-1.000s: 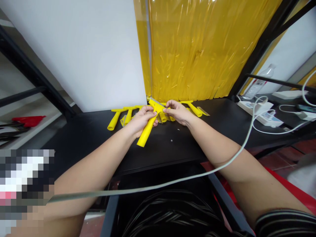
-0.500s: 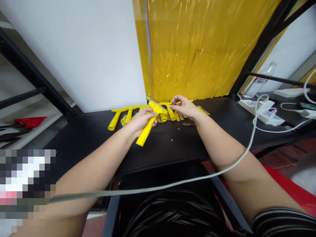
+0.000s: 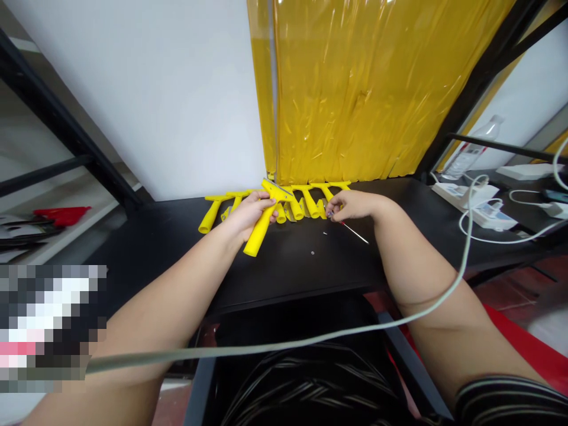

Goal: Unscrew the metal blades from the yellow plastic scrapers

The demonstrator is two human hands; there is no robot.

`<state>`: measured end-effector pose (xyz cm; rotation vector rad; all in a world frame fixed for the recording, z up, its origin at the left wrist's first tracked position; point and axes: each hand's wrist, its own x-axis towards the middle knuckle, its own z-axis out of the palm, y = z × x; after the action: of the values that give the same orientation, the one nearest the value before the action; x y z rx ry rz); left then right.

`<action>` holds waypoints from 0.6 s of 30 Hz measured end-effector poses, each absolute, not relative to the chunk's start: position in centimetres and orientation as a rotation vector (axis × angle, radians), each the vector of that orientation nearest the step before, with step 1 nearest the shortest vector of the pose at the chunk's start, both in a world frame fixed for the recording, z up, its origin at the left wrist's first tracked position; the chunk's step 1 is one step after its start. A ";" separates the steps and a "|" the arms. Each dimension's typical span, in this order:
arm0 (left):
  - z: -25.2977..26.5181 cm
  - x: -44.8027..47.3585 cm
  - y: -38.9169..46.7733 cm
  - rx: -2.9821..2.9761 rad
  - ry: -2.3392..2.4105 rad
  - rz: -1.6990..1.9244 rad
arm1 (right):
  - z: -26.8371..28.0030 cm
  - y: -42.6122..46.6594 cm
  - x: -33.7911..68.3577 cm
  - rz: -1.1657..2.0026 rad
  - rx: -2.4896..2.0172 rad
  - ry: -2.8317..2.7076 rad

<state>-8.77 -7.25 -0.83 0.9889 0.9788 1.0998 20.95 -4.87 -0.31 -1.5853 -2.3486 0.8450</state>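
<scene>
My left hand (image 3: 252, 214) is closed around a yellow scraper (image 3: 258, 232), its wide head tilted up and its hollow handle slanting toward me. A thin metal strip runs along the head's edge. Over the black tabletop, my right hand (image 3: 344, 206) pinches the handle end of a screwdriver (image 3: 355, 232), whose slim shaft points toward me and to the right. Behind both hands lies a row of similar yellow scrapers (image 3: 212, 214). Two tiny pieces, a small ring (image 3: 312, 253) and a small screw-like bit (image 3: 325, 233), lie on the table.
A white board (image 3: 177, 106) and yellow plastic sheeting (image 3: 355, 100) stand behind the table (image 3: 275, 278). At right are a power strip (image 3: 483, 207) and a clear bottle (image 3: 474, 148). A pale cable (image 3: 284, 338) crosses in front of my arms.
My right hand has come down to the table and taken hold of the screwdriver, which lay there before. My left hand keeps the scraper in nearly the same place.
</scene>
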 end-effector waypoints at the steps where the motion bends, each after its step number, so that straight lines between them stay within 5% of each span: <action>1: -0.8 -8.8 -7.2 0.994 0.977 1.100 | -0.1 -5.0 21.0 0.913 -1.461 -2.261; 8: -1.3 -9.1 -6.8 1.045 0.975 1.109 | -0.2 -4.9 20.1 1.051 -0.904 -1.542; 18: -1.3 -9.0 -6.8 1.045 0.996 1.167 | -1.9 -4.4 17.5 1.053 -0.882 -1.545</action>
<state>-9.00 -6.75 -1.26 1.0453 0.9963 1.1668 17.45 -4.45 -1.94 -0.8816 -1.5450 1.0526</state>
